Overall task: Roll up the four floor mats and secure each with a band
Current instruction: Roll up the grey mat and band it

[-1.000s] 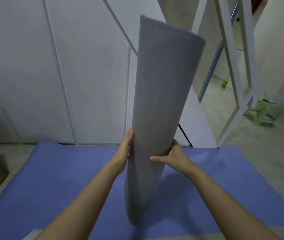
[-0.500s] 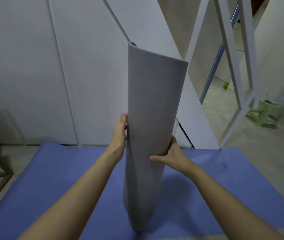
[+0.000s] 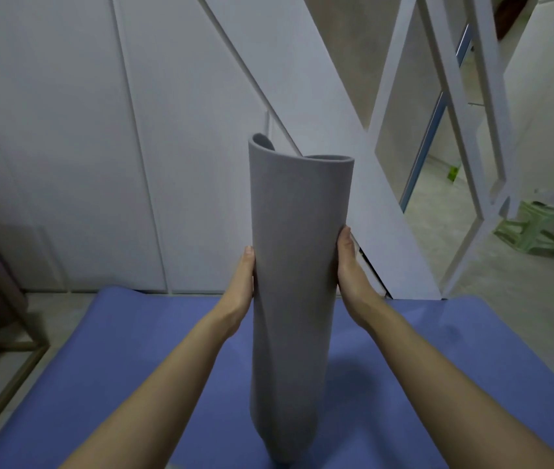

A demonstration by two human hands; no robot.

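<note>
So the grey roll (image 3: 299,282) is standing on end on the blue mat (image 3: 127,350), long axis pretty much vertical, dead centre between both arms. Left hand (image 3: 240,282) is pressed against its left side and right hand (image 3: 350,272) against its right, both about halfway up. The fingers point up and look straight, not clenched, but I can't see if any wrap round the far side. Neither hand is really nearer, though the right sits a touch higher. The top looks loose, with the inner end poking up on the left. No band in view. I'd guess a band would have to slide on from the top, so one hand would need to let go.
</note>
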